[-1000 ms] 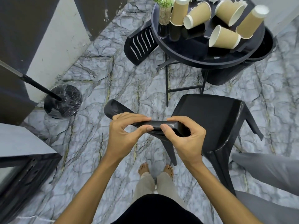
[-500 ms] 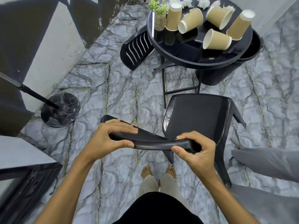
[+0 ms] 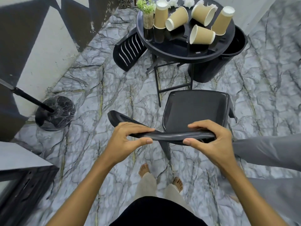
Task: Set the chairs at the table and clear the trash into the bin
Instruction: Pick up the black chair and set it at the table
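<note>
A black plastic chair [image 3: 195, 110] stands just in front of me, its seat facing the round black table [image 3: 179, 53]. My left hand [image 3: 125, 141] and my right hand [image 3: 210, 141] both grip the top edge of its backrest, left and right of centre. On the table lie several tan paper cups [image 3: 202, 35], some tipped over, with crumpled white tissues [image 3: 187, 2] at the far edge. A black bin [image 3: 215, 66] stands behind the table on the right. A second black chair [image 3: 130, 51], with a slotted back, is tucked at the table's left.
A small potted plant [image 3: 146, 13] stands on the table's left side. A pole on a round marble base [image 3: 55, 111] is on the floor at left. A dark cabinet [image 3: 21, 185] fills the lower left, grey upholstery [image 3: 268, 152] the right. My bare feet [image 3: 161, 175] are below the chair.
The chair has swung round and moved toward the table, so its seat now faces it squarely. My hands have spread further apart along the backrest.
</note>
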